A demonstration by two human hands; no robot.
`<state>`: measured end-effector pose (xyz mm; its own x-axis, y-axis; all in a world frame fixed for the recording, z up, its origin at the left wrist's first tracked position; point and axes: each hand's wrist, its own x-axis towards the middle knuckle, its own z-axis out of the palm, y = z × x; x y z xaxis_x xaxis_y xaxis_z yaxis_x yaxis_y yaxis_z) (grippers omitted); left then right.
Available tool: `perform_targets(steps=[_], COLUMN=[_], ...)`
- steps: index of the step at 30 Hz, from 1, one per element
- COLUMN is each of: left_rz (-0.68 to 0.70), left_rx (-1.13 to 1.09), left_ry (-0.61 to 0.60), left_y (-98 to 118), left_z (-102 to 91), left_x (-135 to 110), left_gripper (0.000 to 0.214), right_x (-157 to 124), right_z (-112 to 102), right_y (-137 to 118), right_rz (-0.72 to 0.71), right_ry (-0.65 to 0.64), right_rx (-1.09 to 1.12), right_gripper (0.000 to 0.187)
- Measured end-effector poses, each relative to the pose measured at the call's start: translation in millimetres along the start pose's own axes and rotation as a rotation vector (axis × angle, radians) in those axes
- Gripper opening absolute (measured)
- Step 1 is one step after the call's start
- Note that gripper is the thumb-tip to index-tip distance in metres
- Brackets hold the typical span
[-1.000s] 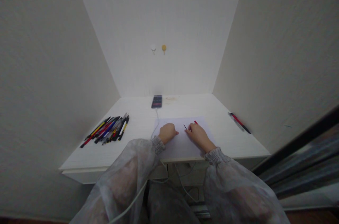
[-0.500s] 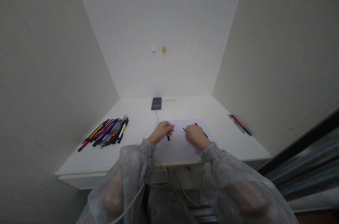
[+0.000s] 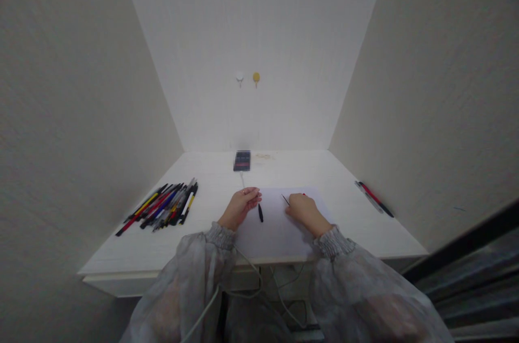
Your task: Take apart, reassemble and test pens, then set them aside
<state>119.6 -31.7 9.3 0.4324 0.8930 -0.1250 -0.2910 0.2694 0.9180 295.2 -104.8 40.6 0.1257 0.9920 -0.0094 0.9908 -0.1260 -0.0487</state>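
Observation:
My right hand (image 3: 304, 210) is closed around a thin dark-tipped pen (image 3: 285, 200), its point directed up and left over a white sheet of paper (image 3: 279, 240). Most of that pen is hidden in the fist. A small bit of a red object (image 3: 304, 194) shows just behind the knuckles; the rest of it is covered. On the paper, just below the fingertips of my left hand (image 3: 242, 208), lies a short black piece like a pen cap (image 3: 260, 213). The left fingers are loosely curved, with nothing visible in them.
A heap of pens (image 3: 168, 205) lies on the white desk's left side. Several pens (image 3: 375, 199) rest near the right wall. A phone (image 3: 242, 160) with a cable stands at the back. Two hooks (image 3: 256, 78) are on the back wall, and walls enclose both sides.
My left hand has drawn back to the left, uncovering the black piece on the paper. My right hand keeps its hold, and now hides more of the red object. The view has shifted slightly.

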Motion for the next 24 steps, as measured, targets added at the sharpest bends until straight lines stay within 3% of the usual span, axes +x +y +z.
perform_targets(steps=[4,7,12,17,24], left_rz=[0.036,0.050,0.060,0.054,0.043], left_rx=[-0.064,-0.099,-0.292,-0.381,-0.370], left_ry=[0.037,0.038,-0.005,-0.042,-0.051], left_y=[5.9,6.9,5.9,6.8,8.2], left_z=[-3.8,-5.6,-6.0,-4.9,-4.0], left_x=[0.1,1.9,3.2,1.3,-0.3], left_gripper=[0.012,0.009,0.008,0.008,0.007], right_x=[-1.7,-3.9,-2.7,1.2,0.0], right_z=[-10.7,-15.3,-2.8,11.4,11.5], right_y=[-1.6,-7.4,-22.6,-33.2,-34.6], right_rz=[-0.037,-0.165,-0.293,-0.302,-0.278], right_ry=[0.095,0.163,0.058,0.014,0.005], right_rx=[0.222,0.582,1.109,1.221,1.203], right_gripper=[0.015,0.009,0.007,0.006,0.003])
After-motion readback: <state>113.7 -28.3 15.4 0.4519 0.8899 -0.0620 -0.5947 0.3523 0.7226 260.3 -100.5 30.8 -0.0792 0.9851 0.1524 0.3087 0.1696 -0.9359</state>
